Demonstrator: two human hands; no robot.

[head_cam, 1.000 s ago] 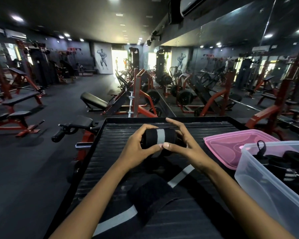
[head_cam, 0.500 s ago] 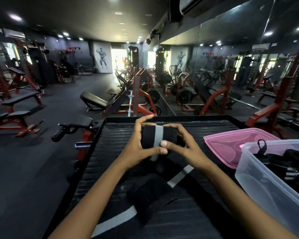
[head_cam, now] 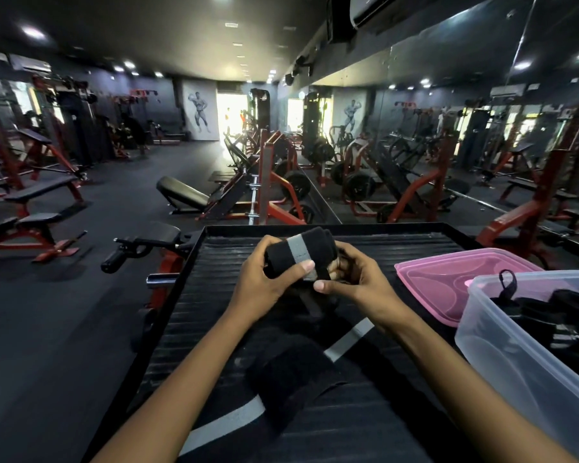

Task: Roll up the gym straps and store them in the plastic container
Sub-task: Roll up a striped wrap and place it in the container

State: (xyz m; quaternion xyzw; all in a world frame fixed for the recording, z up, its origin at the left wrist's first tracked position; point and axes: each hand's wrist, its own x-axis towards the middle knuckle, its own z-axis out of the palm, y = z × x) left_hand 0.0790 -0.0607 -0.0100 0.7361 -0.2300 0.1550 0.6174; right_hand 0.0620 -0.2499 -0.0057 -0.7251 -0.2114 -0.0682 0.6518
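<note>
Black woven strap roll (head_cam: 296,253) with a grey stripe, cylindrical, held above the ribbed black platform (head_cam: 415,242), left hand (head_cam: 264,282) and right hand (head_cam: 358,282) curled round its ends, loose tail trailing down, beside a pink lid (head_cam: 455,279) and the translucent plastic container (head_cam: 515,355) with coiled straps inside.

The rolled strap (head_cam: 295,253) is matt black cloth with a grey stripe. The table (head_cam: 398,243) is ribbed, dull black. The container (head_cam: 502,355) is cloudy translucent plastic; the lid (head_cam: 425,285) is glossy pink plastic.
</note>
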